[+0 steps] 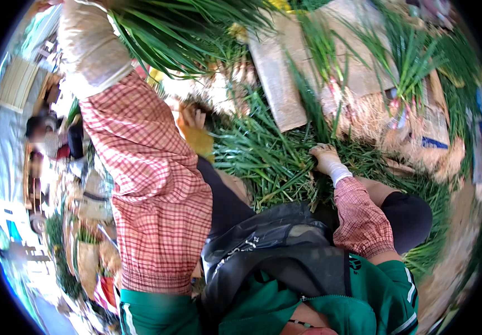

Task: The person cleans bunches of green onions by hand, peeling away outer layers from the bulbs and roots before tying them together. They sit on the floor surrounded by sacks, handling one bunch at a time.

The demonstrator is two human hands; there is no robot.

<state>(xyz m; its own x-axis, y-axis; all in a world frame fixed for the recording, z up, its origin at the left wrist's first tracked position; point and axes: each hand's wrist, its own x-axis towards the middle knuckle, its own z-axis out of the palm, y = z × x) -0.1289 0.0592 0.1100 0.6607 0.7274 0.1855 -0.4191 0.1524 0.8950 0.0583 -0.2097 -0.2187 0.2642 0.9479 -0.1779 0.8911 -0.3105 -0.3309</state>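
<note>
My left arm reaches far to the upper left in a checked sleeve with a pale cuff. Only a sliver of my left hand (56, 2) shows at the top edge, its fingers cut off. Beside that cuff a large bunch of green onions (185, 33) fans its leaves to the right; what holds its base is out of view. My right hand (327, 158), in a pale glove, lies low between my knees. Its fingers curl closed around some leaves of the green onion heap (269, 162).
Brown cardboard (279, 70) lies beyond the heap. To its right are green onions with pale roots (358, 114) and a smaller bunch (405, 84). A yellow-brown thing (198, 139) sits by my left knee. Blurred people (53, 139) are at far left.
</note>
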